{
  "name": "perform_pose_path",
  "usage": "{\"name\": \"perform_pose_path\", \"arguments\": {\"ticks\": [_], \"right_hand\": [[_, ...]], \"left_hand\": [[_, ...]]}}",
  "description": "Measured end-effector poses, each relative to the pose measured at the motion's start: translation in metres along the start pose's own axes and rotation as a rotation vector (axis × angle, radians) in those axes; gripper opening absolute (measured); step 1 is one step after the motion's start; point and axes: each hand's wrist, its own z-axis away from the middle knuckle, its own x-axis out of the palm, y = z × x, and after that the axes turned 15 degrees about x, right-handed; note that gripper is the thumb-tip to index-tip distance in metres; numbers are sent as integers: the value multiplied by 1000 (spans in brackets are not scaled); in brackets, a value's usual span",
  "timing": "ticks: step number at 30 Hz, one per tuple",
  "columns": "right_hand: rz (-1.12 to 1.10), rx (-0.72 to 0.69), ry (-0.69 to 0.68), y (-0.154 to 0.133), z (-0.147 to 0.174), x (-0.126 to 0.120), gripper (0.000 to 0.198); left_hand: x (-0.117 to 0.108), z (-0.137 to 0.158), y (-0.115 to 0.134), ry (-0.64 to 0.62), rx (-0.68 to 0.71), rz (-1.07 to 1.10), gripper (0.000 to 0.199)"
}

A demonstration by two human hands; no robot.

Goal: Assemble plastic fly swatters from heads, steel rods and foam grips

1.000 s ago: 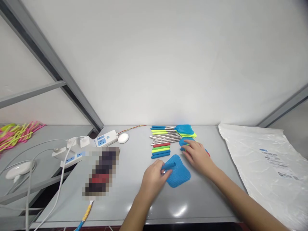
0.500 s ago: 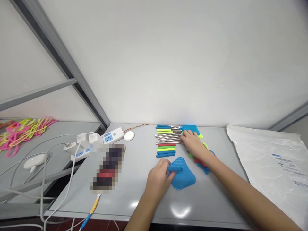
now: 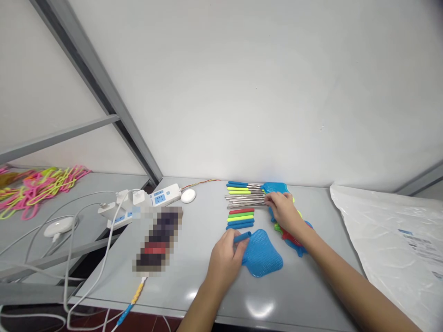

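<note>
My left hand (image 3: 224,258) is closed around a blue handle tube (image 3: 242,237), whose hollow end points right. Just beside that hand a blue fly swatter head (image 3: 263,254) lies on the table, its neck close to my fingers. My right hand (image 3: 284,212) pinches at the right end of a row of thin metal rods (image 3: 244,201); the fingertips partly hide which rod. Below the rods lie several loose handle tubes (image 3: 241,218) in red, green, yellow and blue. Behind them are swatters with blue and yellow handles (image 3: 238,189) and a blue head (image 3: 277,187).
More swatter heads (image 3: 298,242) are piled under my right forearm. A white plastic bag (image 3: 387,230) covers the right side. Leftward are a blurred-out phone-like object (image 3: 159,240), a white round disc (image 3: 188,196), power strips (image 3: 166,195) with cables, and pink-yellow cords (image 3: 51,184).
My right hand has drawn back slightly, its fingers now pinched at the rod ends. The blue tube in my left hand has shifted left and tilted, showing its open end. The view has shifted slightly.
</note>
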Motion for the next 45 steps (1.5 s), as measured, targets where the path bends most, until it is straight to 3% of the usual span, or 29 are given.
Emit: {"name": "perform_pose_path", "arguments": {"ticks": [4, 8, 13, 17, 24, 35, 45], "right_hand": [[-475, 158, 38, -9, 8, -10, 20], [-782, 332, 36, -7, 16, -25, 21], [-1050, 585, 191, 10, 37, -35, 25], [-1219, 701, 165, 15, 57, -29, 29], [-1245, 695, 178, 4, 68, -23, 25], [-1107, 652, 187, 6, 69, -23, 27], [-1156, 607, 104, -3, 69, -29, 33]], "left_hand": [[-2, 1, -3, 58, -30, -5, 30], [-9, 2, -6, 100, -41, -62, 35], [-17, 6, -6, -8, -31, -63, 36], [-17, 10, -5, -94, 22, -115, 30], [-12, 10, -11, -85, 119, -192, 30], [-14, 7, -7, -138, 114, -198, 32], [-14, 6, -9, -121, 144, -181, 29]]}}
